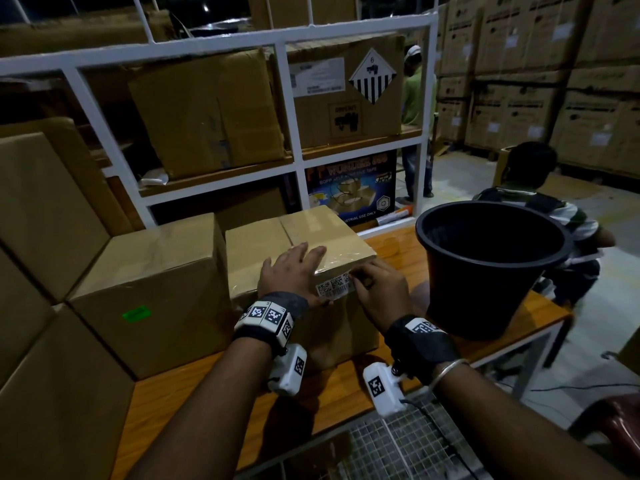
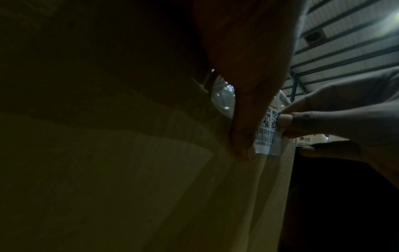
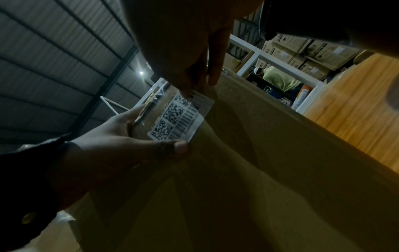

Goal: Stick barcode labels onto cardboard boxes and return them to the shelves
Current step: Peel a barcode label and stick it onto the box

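Observation:
A taped cardboard box (image 1: 301, 233) stands on the wooden table (image 1: 194, 403). A white barcode label (image 1: 334, 287) lies flat on its near face, just under the top edge. My left hand (image 1: 291, 268) lies with straight fingers on the box top, and its thumb (image 3: 172, 148) presses the face at the label's left end. My right hand (image 1: 377, 289) touches the label's right end with its fingertips (image 3: 194, 88). In the wrist views the label (image 2: 267, 129) (image 3: 175, 119) sits between my left thumb (image 2: 244, 136) and my right hand (image 2: 345, 119).
A black bucket (image 1: 485, 271) stands on the table right of the box. A second box with a green sticker (image 1: 152, 296) touches it on the left. Behind is a white shelf frame (image 1: 294, 157) holding boxes. One person (image 1: 540, 209) sits at right, another (image 1: 415, 98) stands beyond.

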